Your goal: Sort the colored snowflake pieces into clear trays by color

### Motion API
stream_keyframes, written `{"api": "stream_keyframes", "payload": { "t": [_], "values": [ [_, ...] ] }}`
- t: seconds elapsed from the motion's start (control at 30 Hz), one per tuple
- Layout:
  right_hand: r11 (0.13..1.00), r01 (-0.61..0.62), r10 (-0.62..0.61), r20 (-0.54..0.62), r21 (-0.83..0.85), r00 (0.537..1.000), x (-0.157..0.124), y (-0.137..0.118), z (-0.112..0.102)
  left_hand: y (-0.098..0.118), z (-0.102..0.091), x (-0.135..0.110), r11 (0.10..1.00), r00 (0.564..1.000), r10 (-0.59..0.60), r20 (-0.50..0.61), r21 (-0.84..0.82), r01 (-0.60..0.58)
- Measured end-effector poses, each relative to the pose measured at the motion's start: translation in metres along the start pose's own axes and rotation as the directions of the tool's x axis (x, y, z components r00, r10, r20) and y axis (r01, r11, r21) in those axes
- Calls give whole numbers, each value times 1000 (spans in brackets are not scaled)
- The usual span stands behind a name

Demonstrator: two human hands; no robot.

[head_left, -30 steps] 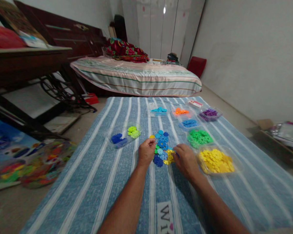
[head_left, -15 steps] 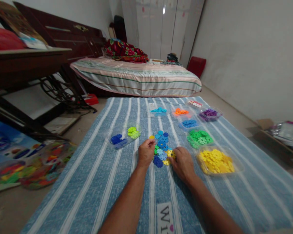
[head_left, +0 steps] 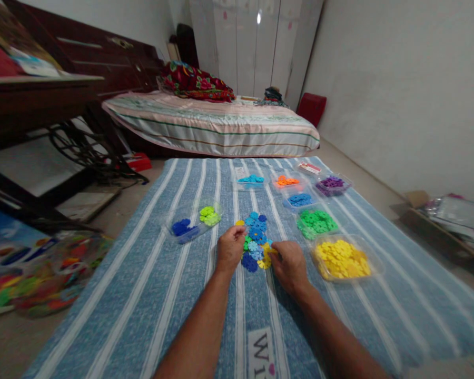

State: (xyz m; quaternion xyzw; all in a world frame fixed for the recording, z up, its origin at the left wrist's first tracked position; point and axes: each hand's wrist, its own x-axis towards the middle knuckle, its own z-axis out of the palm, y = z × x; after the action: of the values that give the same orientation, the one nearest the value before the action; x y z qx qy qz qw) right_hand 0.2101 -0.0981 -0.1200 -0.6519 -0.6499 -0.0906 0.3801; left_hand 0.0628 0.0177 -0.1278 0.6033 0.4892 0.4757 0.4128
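In the middle of the striped cloth lies a cluster of snowflake-shaped plastic discs (head_left: 256, 235) in blues, green and yellow. My right hand (head_left: 290, 265) is at its right side, thumb and fingers pinched on a yellow snowflake disc (head_left: 268, 251) that looks tilted. Another yellow disc (head_left: 264, 263) lies just below it. At the cluster's left edge my left hand (head_left: 229, 248) is closed with its fingertips together; what they hold, if anything, I cannot make out. A dark blue disc (head_left: 249, 262) sits at the near end, between the hands.
To the right stand clear tubs of yellow discs (head_left: 342, 258), green discs (head_left: 317, 223), blue discs (head_left: 300, 200) and purple discs (head_left: 332, 183). Tubs with orange discs (head_left: 287, 180) and light blue discs (head_left: 251, 179) are farther back. At left, one tub (head_left: 200, 235) holds dark blue and lime discs.
The yellow disc in my right fingers has turned from facing me to a steeper tilt. The whole view has shifted slightly, with things appearing farther left. My left hand keeps its closed pose.
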Motion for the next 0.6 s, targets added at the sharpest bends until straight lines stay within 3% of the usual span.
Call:
{"api": "stream_keyframes", "payload": {
  "t": [0.13, 0.27, 0.47, 0.6],
  "values": [
    [999, 36, -36, -47, 8, 998, 4, -1, -15, 0, 0, 0, 1000, 1000, -4, -1, 10, 4],
    [1000, 17, -17, -130, 0, 991, 10, 9, -51, 2, 1, -1, 1000, 1000, -7, -9, 16, 7],
    [979, -142, 106, -235, -143, 966, 12, 53, -116, 4, 1, -3, 999, 1000, -27, -2, 22, 27],
    [907, -266, 231, -144, -326, 962, 1, 85, -137, 2, 2, -3, 1000, 1000, -30, -4, 6, 30]
  ]
}}
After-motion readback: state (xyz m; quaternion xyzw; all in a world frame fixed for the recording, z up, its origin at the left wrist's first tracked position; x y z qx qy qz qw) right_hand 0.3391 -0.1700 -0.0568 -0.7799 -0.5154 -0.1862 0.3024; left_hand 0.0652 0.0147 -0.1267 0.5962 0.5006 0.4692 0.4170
